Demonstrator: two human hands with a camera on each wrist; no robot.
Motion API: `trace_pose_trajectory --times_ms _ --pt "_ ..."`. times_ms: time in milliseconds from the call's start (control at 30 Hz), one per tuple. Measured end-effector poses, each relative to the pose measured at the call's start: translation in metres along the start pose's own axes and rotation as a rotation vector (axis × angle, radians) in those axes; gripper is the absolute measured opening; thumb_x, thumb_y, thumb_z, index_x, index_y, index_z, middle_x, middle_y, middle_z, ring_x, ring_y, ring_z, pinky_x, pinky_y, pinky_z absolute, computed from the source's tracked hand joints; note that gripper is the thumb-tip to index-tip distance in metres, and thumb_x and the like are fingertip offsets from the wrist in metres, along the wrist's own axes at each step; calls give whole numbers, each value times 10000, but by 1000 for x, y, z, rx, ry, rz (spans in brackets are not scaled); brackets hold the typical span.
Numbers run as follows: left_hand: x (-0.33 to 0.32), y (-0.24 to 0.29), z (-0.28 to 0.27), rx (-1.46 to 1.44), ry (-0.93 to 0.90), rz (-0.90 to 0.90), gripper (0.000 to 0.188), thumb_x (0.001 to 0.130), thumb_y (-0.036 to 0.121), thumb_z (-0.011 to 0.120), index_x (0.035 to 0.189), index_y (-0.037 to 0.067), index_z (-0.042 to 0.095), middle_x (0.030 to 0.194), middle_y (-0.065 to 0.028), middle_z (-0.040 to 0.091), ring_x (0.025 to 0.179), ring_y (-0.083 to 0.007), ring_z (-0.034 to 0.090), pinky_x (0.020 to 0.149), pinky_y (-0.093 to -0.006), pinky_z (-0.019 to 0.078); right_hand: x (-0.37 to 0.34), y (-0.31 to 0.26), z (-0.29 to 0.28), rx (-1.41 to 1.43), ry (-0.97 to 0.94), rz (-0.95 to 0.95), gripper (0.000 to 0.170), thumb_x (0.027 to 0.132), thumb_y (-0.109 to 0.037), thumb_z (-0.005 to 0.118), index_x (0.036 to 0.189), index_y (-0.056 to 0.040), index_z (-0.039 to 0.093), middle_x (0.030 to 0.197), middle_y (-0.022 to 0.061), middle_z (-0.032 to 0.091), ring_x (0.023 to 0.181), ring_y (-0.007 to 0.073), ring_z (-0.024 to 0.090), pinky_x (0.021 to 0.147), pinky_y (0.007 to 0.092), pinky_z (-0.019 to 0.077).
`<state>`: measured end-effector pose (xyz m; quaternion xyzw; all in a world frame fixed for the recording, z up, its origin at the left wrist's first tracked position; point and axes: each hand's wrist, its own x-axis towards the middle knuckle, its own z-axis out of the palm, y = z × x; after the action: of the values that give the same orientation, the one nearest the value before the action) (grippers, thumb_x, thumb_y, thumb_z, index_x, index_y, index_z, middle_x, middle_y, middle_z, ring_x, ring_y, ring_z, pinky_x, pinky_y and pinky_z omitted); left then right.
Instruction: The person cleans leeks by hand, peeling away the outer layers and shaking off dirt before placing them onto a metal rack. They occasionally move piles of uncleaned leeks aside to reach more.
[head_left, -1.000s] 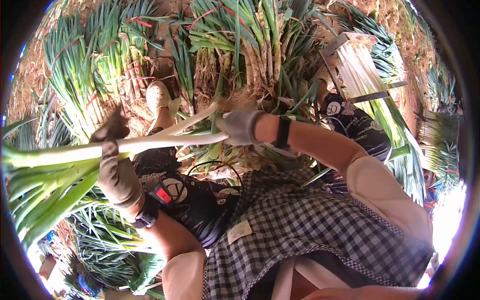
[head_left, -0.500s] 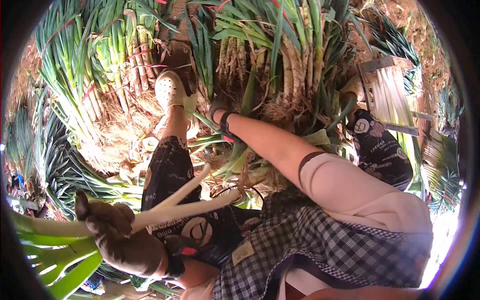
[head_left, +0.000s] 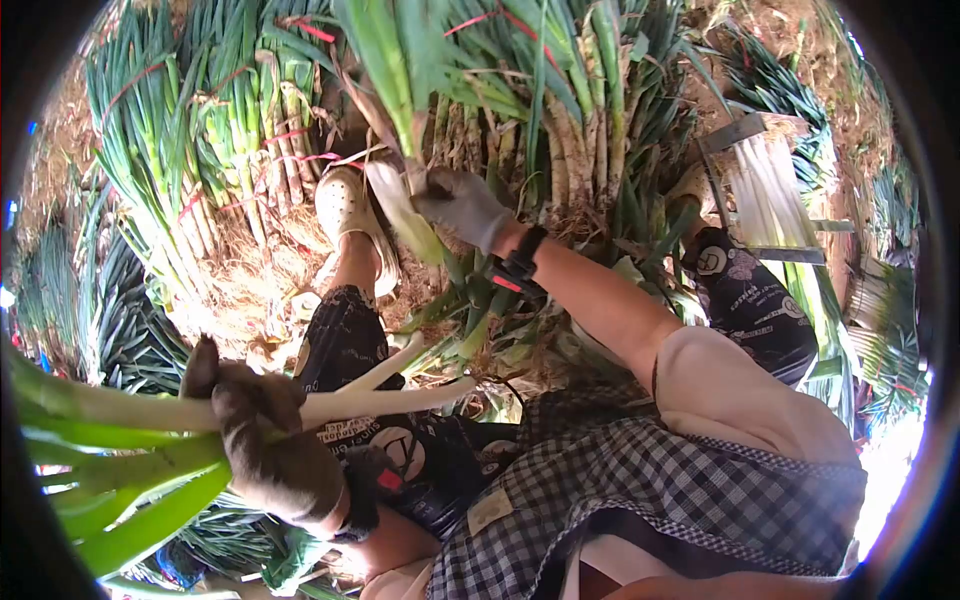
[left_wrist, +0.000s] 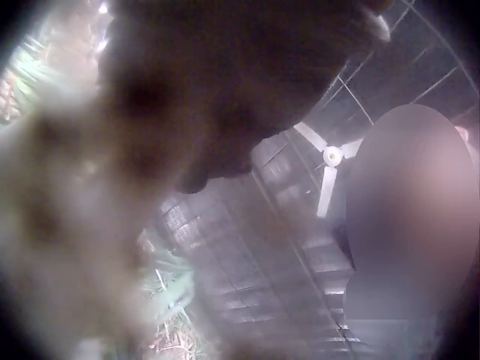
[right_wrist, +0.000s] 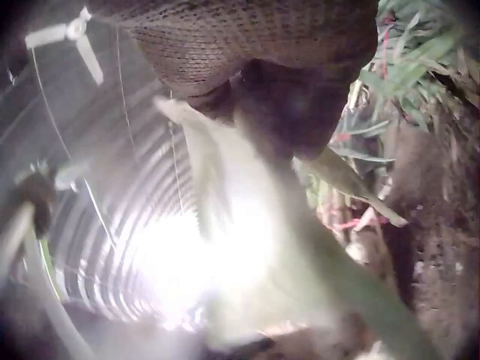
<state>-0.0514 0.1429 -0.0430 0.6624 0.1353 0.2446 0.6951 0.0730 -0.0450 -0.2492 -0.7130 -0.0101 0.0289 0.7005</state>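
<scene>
In the head view my left hand (head_left: 275, 440), in a dark brown glove, grips two peeled white leeks (head_left: 385, 402) across the left thigh; their green leaves (head_left: 140, 475) spread to the left edge. My right hand (head_left: 465, 208), in a grey glove, is stretched forward near the left shoe. Its fingers pinch leek leaves with a pale, loose sheath (head_left: 400, 212); blurred green blades extend above it. In the right wrist view, the pale sheath (right_wrist: 262, 247) hangs below the gloved fingers (right_wrist: 285, 112). The left wrist view is mostly filled by the dark, blurred glove (left_wrist: 225, 82).
Upright bundles of unpeeled leeks (head_left: 585, 130) with roots and red ties stand ahead. A metal rack (head_left: 775, 190) with white leeks is at the right. Leaf scraps (head_left: 480, 330) lie between the legs. Light clogs (head_left: 343, 200) stand near the bundles.
My right hand left the root end of the leeks, reached forward and now holds leek leaves by the bundles. My left hand moved lower with its two leeks.
</scene>
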Motion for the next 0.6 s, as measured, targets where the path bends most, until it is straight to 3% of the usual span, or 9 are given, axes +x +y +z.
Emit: trace_pose_trajectory --times_ms 100,167,233,300,333,400,500,567,600 --pt "-6 5 14 -75 7 -18 378 860 94 506 1200 -69 472 759 -53 490 511 -96 405 506 -226 371 -9 -53 -31 237 112 -140 253 860 -142 644 1074 -18 588 905 21 628 808 73 552 758 231 453" --pt "-6 7 19 -65 -30 -18 329 850 49 518 1149 -87 491 703 -52 475 523 -106 413 511 -239 389 -16 -103 -53 111 134 -260 221 869 -140 632 1049 -16 598 926 19 634 833 77 571 750 231 465" --pt "-9 8 27 -152 -79 -28 303 845 30 542 1125 -78 505 677 -49 468 526 -110 420 517 -239 396 -35 -146 -61 251 111 -298 208 890 -162 610 1036 -17 584 880 18 619 801 71 564 729 221 460" --pt "-14 10 38 -106 -86 -6 276 850 34 555 1111 -54 530 668 -15 463 544 -99 447 495 -211 368 -57 -173 -72 362 -63 -197 206 912 -176 574 1031 -9 568 823 17 601 752 72 560 704 220 462" --pt "-15 10 43 -137 -103 -17 279 849 38 563 1114 -44 530 670 -16 467 549 -100 452 504 -213 374 -67 -178 -77 186 -107 -253 211 924 -186 551 1033 -5 557 788 18 589 713 85 562 674 222 464" --pt "-15 7 49 -145 -166 -11 290 849 47 581 1125 -27 527 684 -19 492 561 -101 468 537 -221 393 -92 -183 -74 123 -95 -279 216 933 -209 536 1018 -10 546 788 27 590 646 96 561 613 233 460" --pt "-15 -2 61 -227 -244 -15 337 823 0 558 1157 -22 522 839 -79 612 620 -104 501 583 -215 413 -132 -185 -64 159 -89 -267 246 943 -249 519 1018 -15 540 771 28 584 592 99 551 568 237 448" --pt "-13 0 65 -313 -411 -17 454 812 -67 555 1251 -21 446 1066 -151 605 684 -111 525 594 -236 450 -161 -189 -60 198 -54 -256 274 943 -269 518 1034 -11 539 772 26 580 592 98 549 564 235 446" --pt "-14 3 69 -314 -424 -17 480 812 -60 562 1271 -18 429 1100 -161 600 684 -113 526 595 -238 452 -178 -197 -62 328 -166 -64 305 943 -295 510 1051 -11 540 774 28 578 590 100 547 555 234 443"
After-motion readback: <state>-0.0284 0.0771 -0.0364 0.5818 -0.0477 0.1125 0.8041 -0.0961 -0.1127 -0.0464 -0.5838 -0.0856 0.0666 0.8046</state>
